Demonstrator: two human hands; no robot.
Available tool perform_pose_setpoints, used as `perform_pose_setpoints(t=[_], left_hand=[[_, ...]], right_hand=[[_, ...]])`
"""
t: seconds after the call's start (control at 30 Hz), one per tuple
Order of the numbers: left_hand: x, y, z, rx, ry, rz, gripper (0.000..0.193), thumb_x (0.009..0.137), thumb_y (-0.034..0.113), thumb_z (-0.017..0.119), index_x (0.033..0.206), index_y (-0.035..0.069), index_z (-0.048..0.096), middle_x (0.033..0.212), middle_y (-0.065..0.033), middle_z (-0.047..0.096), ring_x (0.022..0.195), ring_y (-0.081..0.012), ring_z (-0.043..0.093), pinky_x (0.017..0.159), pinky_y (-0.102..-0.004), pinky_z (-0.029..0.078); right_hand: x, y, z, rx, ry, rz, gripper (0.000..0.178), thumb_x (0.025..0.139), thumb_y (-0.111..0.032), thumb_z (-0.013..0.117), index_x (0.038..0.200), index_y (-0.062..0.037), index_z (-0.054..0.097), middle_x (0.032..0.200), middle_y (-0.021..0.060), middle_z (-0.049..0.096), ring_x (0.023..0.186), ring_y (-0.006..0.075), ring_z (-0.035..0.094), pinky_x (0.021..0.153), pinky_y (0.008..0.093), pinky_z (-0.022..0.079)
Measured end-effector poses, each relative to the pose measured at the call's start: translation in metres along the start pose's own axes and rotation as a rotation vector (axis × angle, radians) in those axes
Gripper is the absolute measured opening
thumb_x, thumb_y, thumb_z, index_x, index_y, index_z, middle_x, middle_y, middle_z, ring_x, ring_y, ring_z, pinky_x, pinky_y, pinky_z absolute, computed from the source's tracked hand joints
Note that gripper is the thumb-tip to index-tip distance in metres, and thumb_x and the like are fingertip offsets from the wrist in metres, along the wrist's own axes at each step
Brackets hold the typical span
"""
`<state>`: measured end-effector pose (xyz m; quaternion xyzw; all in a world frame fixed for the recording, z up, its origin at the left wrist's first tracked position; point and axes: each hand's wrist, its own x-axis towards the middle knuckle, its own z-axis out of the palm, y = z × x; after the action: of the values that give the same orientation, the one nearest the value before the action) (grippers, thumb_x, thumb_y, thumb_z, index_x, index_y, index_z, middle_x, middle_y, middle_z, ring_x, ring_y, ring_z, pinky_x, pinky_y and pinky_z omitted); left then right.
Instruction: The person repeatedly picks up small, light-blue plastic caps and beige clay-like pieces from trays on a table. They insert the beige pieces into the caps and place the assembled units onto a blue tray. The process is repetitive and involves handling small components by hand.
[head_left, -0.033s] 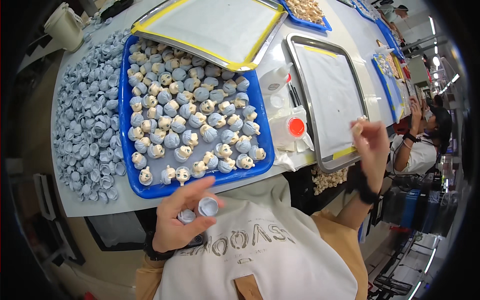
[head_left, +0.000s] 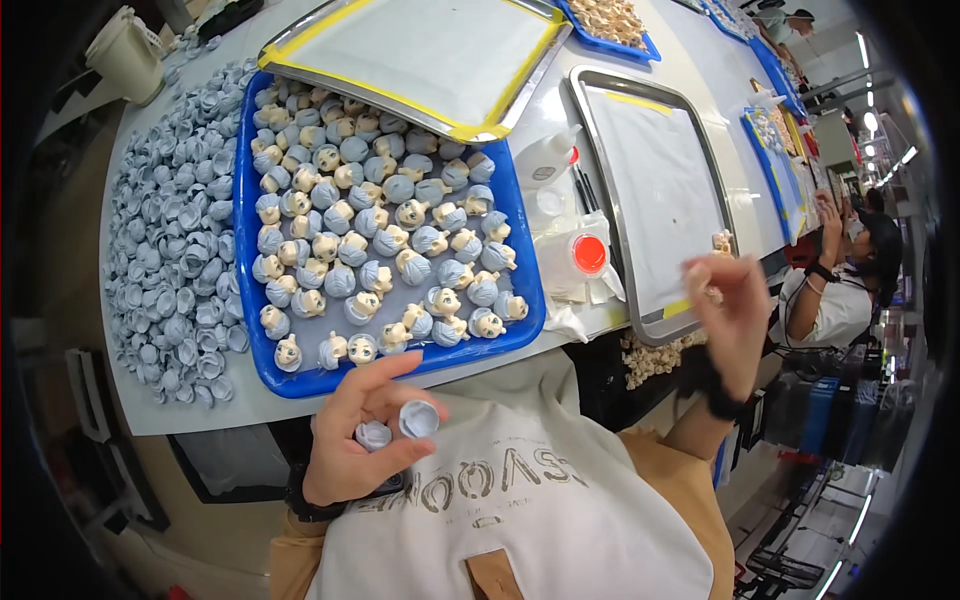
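Over my lap, just off the near edge of the blue tray [head_left: 262,372], my left hand [head_left: 350,420] is closed on two hollow, blue-grey doll hair shells. One doll hair shell [head_left: 418,419] sits between thumb and fingers, its hollow side showing; another hair shell [head_left: 373,434] is tucked into the palm. My right hand [head_left: 727,305] is raised by the right end of the metal tray [head_left: 612,215], fingers pinched together. What it holds is too small and blurred to name. A small beige piece [head_left: 722,242] shows at that tray's edge, beyond the fingers.
Doll heads [head_left: 412,212] with blue-grey hair fill much of the blue tray. A heap of loose hair shells [head_left: 185,240] lies left. A yellow-taped tray [head_left: 420,50] overlaps the far side. Bottles and a red-topped jar [head_left: 590,255] stand between trays. Another person [head_left: 850,270] sits at right.
My right hand has shifted slightly left and down, uncovering the small beige piece at the tray's edge. My left hand keeps its hold on the two hair shells.
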<state>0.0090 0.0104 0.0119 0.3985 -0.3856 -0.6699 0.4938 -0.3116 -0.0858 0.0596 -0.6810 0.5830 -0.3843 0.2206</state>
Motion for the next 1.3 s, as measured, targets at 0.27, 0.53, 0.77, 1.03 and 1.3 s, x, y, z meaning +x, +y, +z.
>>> perform_pose_setpoints(t=[0.27,0.53,0.77,1.03,1.3], left_hand=[[0.012,-0.002,-0.002,0.358,-0.331,0.038,0.04,0.071,0.005,0.076,0.105,0.0,0.057,0.081,-0.0042,0.061,0.061,-0.0063,0.055,0.056,-0.0205,0.042],[0.008,-0.009,0.003,0.109,-0.191,-0.083,0.041,0.071,0.001,0.075,0.108,-0.001,0.056,0.09,-0.0072,0.065,0.059,-0.0047,0.054,0.056,-0.019,0.042],[0.005,-0.011,-0.005,0.097,-0.177,-0.052,0.038,0.07,-0.002,0.074,0.104,-0.002,0.056,0.091,-0.0075,0.065,0.061,-0.0032,0.053,0.055,-0.0177,0.041],[0.006,-0.012,-0.006,0.23,-0.086,0.094,0.042,0.07,-0.001,0.075,0.108,0.0,0.057,0.082,-0.0033,0.062,0.062,-0.0039,0.054,0.056,-0.0177,0.041],[0.005,-0.005,-0.001,0.118,-0.004,-0.046,0.038,0.078,0.002,0.065,0.114,-0.002,0.054,0.092,-0.0066,0.061,0.07,-0.0057,0.055,0.061,-0.0182,0.043]], right_hand=[[-0.032,-0.056,0.092,0.317,-0.567,-0.556,0.036,0.069,-0.011,0.075,0.102,-0.0029,0.065,0.084,0.0067,0.061,0.069,0.0196,0.057,0.058,0.0297,0.045],[-0.03,-0.055,0.093,0.298,-0.504,-0.536,0.034,0.071,-0.001,0.069,0.104,-0.0021,0.064,0.087,0.0083,0.061,0.072,0.0189,0.058,0.062,0.0292,0.046],[0.005,-0.039,0.052,-0.171,-0.042,-0.304,0.021,0.071,0.002,0.069,0.09,0.0005,0.062,0.083,0.0112,0.062,0.07,0.0192,0.061,0.063,0.0287,0.049],[0.018,-0.024,0.058,-0.208,-0.099,-0.391,0.019,0.07,0.001,0.068,0.088,-0.0007,0.062,0.082,0.0097,0.06,0.072,0.022,0.059,0.064,0.0305,0.048],[0.018,-0.022,0.059,-0.234,-0.128,-0.409,0.023,0.067,0.003,0.067,0.089,-0.0013,0.061,0.083,0.0095,0.059,0.075,0.0249,0.056,0.065,0.0332,0.046]])
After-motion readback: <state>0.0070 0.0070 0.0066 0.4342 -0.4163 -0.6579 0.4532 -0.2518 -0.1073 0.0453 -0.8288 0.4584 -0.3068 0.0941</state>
